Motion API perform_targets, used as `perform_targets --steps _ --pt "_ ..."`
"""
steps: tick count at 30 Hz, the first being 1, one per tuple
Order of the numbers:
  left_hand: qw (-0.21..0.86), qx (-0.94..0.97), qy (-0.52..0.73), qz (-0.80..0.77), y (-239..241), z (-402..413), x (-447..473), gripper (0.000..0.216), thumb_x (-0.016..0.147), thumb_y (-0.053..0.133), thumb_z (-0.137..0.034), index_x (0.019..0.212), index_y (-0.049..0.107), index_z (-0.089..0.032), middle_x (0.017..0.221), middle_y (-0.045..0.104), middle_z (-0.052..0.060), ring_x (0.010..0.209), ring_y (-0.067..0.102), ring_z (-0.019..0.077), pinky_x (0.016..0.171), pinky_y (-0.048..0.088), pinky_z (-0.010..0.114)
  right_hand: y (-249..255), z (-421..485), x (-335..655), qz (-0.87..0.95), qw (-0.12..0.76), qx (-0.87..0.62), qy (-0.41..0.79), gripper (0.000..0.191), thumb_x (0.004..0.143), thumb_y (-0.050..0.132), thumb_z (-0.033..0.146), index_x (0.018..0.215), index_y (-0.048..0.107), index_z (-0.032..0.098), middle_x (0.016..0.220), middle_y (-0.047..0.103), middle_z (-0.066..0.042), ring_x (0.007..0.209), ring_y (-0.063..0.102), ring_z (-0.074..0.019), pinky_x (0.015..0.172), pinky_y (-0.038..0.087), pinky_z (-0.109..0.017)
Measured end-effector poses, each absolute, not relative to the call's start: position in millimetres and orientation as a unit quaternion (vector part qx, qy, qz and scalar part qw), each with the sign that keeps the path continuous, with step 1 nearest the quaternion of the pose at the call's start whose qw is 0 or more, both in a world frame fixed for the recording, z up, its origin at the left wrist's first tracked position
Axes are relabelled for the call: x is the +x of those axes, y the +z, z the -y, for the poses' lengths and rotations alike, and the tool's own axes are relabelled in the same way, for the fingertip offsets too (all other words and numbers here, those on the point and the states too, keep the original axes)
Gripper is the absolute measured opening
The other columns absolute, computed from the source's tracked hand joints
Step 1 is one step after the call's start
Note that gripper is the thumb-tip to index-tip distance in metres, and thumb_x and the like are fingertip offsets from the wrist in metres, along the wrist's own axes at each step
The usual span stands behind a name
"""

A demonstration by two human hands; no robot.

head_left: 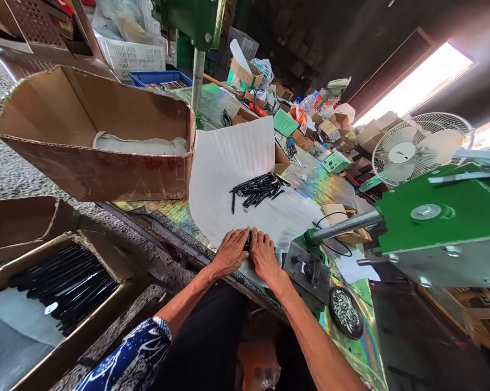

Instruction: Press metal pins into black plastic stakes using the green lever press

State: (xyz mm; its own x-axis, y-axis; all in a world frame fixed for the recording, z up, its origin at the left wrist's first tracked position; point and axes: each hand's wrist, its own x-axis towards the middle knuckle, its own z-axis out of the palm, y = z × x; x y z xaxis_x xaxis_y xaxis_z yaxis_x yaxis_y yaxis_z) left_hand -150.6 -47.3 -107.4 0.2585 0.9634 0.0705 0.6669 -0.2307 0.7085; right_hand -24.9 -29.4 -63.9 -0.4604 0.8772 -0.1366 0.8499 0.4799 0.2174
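1. Right now, the left hand [230, 252] and right hand [263, 255] are clenched around a small black piece [248, 241], partly hidden, near the worktop [322, 184] edge.
2. A slip could drop it over that edge.
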Motion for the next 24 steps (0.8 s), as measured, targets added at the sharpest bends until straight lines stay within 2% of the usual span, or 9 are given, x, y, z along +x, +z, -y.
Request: perform_targets --steps 3,7,12,16,20,24 --pt "0.322 0.721 0.299 -0.537 -105.7 46.7 -153.9 0.081 0.071 0.045 -0.014 0.147 0.016 -0.006 0.15 0.03 0.015 0.138 0.027 0.022 0.116 0.014 0.044 -63.1 31.4 -26.6 -0.848 0.107 0.516 0.06 0.049 0.086 0.033 0.004 0.135 0.032 0.005 0.119 0.05 -0.021 0.103 0.045 -0.0318 0.084 0.04 -0.044" --pt "0.379 0.682 0.341 -0.524 -100.2 49.4 -159.0 0.093 0.064 0.045 -0.011 0.149 0.009 -0.01 0.146 0.039 0.012 0.135 0.031 0.0225 0.115 0.02 0.043 -63.1 32.6 -25.2 -0.844 0.099 0.524 0.055 0.036 0.085 0.036 0.003 0.12 0.044 0.011 0.112 0.052 -0.016 0.097 0.046 -0.0292 0.079 0.038 -0.041" --pt "0.426 0.647 0.379 -0.506 -97.6 51.6 -162.7 0.093 0.064 0.043 -0.007 0.15 0.008 -0.015 0.142 0.045 0.008 0.134 0.032 0.0226 0.115 0.022 0.042 -62.1 24.0 -20.3 -0.845 0.098 0.525 0.035 0.026 0.082 0.045 0.004 0.106 0.048 0.015 0.109 0.055 -0.011 0.095 0.047 -0.0266 0.072 0.036 -0.036" --pt "0.446 0.632 0.398 -0.492 -102.6 50.1 -163.1 0.091 0.065 0.041 -0.005 0.15 0.009 -0.013 0.141 0.047 0.008 0.134 0.032 0.0224 0.116 0.02 0.043 -60.7 17.0 -18.5 -0.845 0.096 0.525 0.02 0.027 0.077 0.053 0.008 0.102 0.048 0.015 0.105 0.057 -0.01 0.094 0.049 -0.0251 0.07 0.035 -0.034" --pt "0.465 0.619 0.418 -0.476 -108.5 49.5 -164.2 0.093 0.062 0.04 -0.004 0.15 0.008 -0.013 0.139 0.047 0.01 0.133 0.034 0.0217 0.116 0.021 0.042 -63.4 17.8 -17.9 -0.844 0.083 0.529 0.021 0.026 0.076 0.053 0.009 0.101 0.049 0.016 0.102 0.058 -0.009 0.092 0.051 -0.0245 0.072 0.035 -0.034" --pt "0.487 0.6 0.453 -0.444 -114.2 49.5 -166.5 0.095 0.059 0.036 -0.003 0.149 0.008 -0.014 0.14 0.045 0.011 0.126 0.043 0.0202 0.113 0.025 0.044 -67.3 20.9 -16.2 -0.841 0.073 0.535 0.028 0.025 0.076 0.052 0.009 0.101 0.049 0.015 0.099 0.059 -0.01 0.089 0.052 -0.0245 0.07 0.034 -0.034"
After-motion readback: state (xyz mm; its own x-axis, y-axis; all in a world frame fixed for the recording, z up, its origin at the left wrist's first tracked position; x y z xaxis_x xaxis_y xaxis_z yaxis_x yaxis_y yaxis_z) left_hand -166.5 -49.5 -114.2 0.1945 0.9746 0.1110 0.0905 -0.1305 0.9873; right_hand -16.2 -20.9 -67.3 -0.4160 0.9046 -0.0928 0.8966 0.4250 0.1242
